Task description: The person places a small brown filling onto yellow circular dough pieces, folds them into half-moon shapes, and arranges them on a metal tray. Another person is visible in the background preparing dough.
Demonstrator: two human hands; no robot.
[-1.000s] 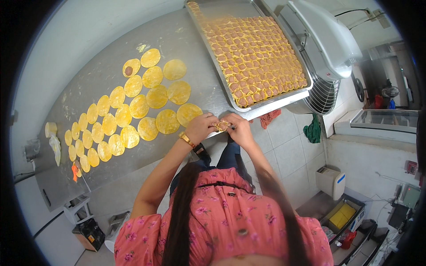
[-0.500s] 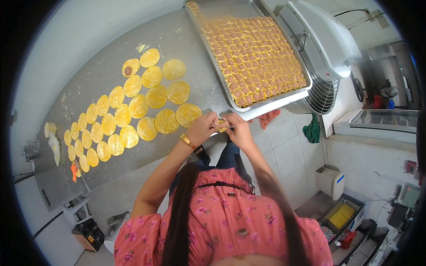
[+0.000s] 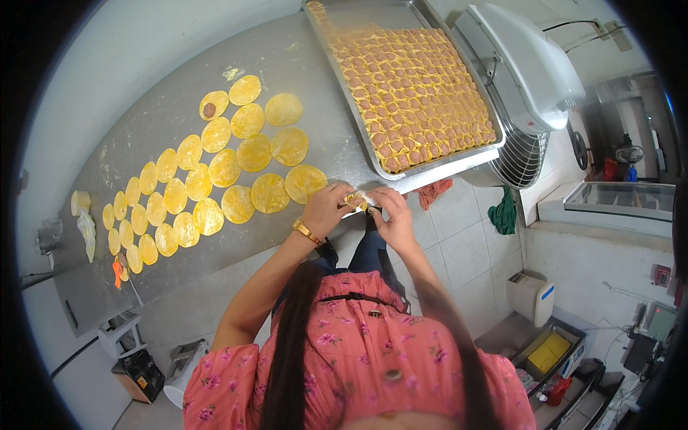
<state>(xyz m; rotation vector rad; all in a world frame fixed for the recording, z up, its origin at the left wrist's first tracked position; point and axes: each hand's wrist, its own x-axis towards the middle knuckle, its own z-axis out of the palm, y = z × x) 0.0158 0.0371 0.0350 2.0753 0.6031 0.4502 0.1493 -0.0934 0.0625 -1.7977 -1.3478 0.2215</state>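
A small open-topped dumpling (image 3: 355, 201) with a thin yellow wrapper is held in the fingers of my left hand (image 3: 327, 209), just off the table's near edge. My right hand (image 3: 394, 221) is close by on the dumpling's right, its thumb and fingers apart. Whether those fingertips still touch the wrapper is hard to tell. Rows of round yellow wrappers (image 3: 254, 154) lie flat on the steel table (image 3: 143, 93) to the left. One far wrapper carries a lump of pinkish filling (image 3: 209, 110). Many finished dumplings (image 3: 423, 93) stand in tight rows on a metal tray (image 3: 373, 161).
A white mixer (image 3: 519, 64) with a wire guard (image 3: 519, 154) stands right of the tray. An orange-handled tool (image 3: 117, 272) lies at the table's left end, near a white cloth or bag (image 3: 87, 235). Red (image 3: 434, 192) and green (image 3: 503, 213) cloths hang at the right.
My right hand's fingers have spread and eased back from the dumpling. The dumpling has shifted slightly left, still in my left hand.
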